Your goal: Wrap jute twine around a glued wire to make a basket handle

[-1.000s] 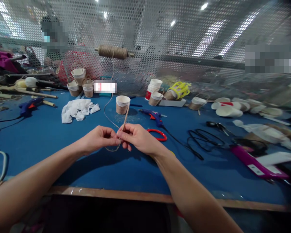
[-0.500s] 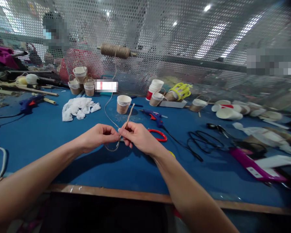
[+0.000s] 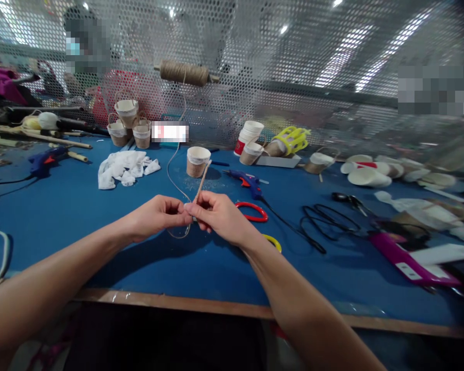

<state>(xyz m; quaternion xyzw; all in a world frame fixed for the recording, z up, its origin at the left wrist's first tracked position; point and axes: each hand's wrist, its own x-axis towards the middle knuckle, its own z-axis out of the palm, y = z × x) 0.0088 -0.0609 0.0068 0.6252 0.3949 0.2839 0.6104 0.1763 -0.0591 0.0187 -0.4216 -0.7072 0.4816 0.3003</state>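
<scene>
My left hand [image 3: 158, 215] and my right hand [image 3: 218, 216] meet fingertip to fingertip above the blue table [image 3: 100, 247]. Both are closed in a pinch on a piece of jute twine [image 3: 201, 183], which sticks up and away from my right fingers as a stiff braided end. A small loop of the twine hangs below my fingers. A thin strand [image 3: 172, 165] runs from my hands up to the twine spool [image 3: 183, 73] mounted on the mesh screen. A twine-wrapped paper cup [image 3: 197, 161] stands just beyond my hands.
Red-handled scissors [image 3: 252, 212] and a blue glue gun [image 3: 247, 183] lie right of my hands, with black cable [image 3: 320, 226] beyond. A white cloth [image 3: 123, 167], small cup baskets [image 3: 127, 121], stacked cups [image 3: 249, 136] and another glue gun [image 3: 44, 158] surround. A person sits behind the mesh.
My hands stay pinched together on the twine, shifting slightly up; the stiff end tilts a little between frames. The view has drifted slightly.
</scene>
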